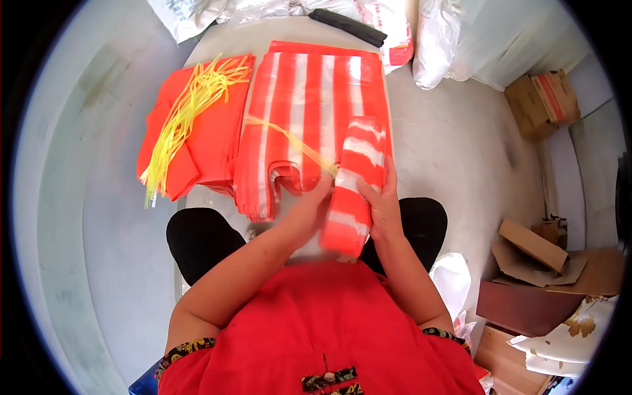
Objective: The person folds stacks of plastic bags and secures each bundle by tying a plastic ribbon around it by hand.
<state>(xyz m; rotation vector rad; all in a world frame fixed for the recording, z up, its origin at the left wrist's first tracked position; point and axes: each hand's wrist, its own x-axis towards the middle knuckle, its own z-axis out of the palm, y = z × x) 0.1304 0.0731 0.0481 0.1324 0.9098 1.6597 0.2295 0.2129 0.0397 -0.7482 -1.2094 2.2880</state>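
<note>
A folded bundle of red-and-white striped plastic bags [355, 191] is held upright at a slant above my lap. My right hand [385, 204] is closed round its right side, thumb across the front. At the bundle's left edge, my left hand [318, 201] is closed by a yellow plastic strip [289, 137]; its fingertips are partly hidden and blurred. The strip's loose end trails left over a flat stack of striped bags [313, 99]. Beside that stack, a pile of red bags [217, 141] carries a bunch of yellow strips [187, 115].
The stacks lie on a pale tabletop [250, 29] between my knees. A dark rolled item [347, 26] and white sacks [438, 39] are at the far end. Cardboard boxes stand at right, one farther off [530, 108] and an open one [540, 257] nearer me.
</note>
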